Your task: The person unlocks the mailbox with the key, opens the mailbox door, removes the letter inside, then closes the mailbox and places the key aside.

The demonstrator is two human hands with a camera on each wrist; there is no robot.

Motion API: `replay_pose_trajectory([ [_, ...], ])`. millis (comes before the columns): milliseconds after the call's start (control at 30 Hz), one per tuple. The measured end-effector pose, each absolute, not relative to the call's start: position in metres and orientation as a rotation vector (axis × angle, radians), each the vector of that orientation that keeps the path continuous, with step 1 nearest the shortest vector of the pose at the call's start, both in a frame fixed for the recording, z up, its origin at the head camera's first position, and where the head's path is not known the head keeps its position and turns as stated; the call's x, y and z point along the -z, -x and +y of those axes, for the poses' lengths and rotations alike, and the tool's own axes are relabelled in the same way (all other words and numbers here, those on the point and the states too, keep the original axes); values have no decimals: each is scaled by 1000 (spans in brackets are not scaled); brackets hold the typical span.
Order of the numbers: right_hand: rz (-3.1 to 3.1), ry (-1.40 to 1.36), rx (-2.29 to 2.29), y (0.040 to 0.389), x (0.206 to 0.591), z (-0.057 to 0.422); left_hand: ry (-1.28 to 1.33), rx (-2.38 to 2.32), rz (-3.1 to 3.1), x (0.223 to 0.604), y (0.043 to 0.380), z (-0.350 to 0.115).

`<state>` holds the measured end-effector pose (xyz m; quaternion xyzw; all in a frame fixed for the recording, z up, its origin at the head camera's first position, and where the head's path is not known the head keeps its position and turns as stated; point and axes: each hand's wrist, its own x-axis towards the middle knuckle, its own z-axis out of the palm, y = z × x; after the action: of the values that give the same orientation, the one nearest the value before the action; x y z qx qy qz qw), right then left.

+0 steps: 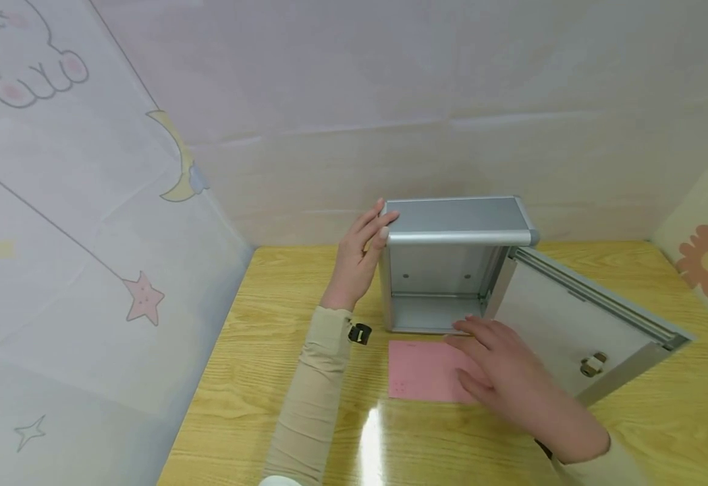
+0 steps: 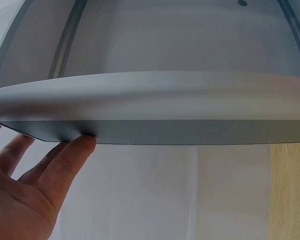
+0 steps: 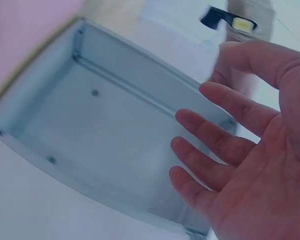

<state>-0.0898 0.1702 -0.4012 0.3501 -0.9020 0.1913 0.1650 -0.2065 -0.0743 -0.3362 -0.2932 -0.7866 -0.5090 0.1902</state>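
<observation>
A grey metal box (image 1: 457, 219) with silver edging stands upright on the table, its front uncovered. Its hinged door (image 1: 572, 304) is swung out to the right, with a small lock (image 1: 593, 364) on the inner face. My left hand (image 1: 356, 253) rests on the upper left corner of the box, fingers extended along the side and top. A pink sheet (image 1: 420, 371) lies flat just before the box. Over the sheet's right part hovers my right hand (image 1: 505, 368), fingers spread and holding nothing. In the right wrist view, the box's hollow inside (image 3: 115, 120) appears beyond those fingers.
The wood-grain table (image 1: 256, 351) extends to both sides of the box. Behind it hangs a pale wall covering (image 1: 354, 135), with printed figures on the side walls. The opened door sticks out over the table's right part, beside my right forearm.
</observation>
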Motion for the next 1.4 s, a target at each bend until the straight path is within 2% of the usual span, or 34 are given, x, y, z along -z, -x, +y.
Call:
replay_pose_trajectory([
  [367,-2396,-985,-533,90,364,184,832,1390,-2206,365,234,-79],
  [733,-2244,-866,-458,94,335,201,822,1358,-2223,367,236,-79],
  [1067,-2256,-683,-383,93,325,225,824,1360,-2225,367,236,-78],
  [1400,-2342,-662,-354,92,324,236,820,1355,-2226,366,235,-78],
])
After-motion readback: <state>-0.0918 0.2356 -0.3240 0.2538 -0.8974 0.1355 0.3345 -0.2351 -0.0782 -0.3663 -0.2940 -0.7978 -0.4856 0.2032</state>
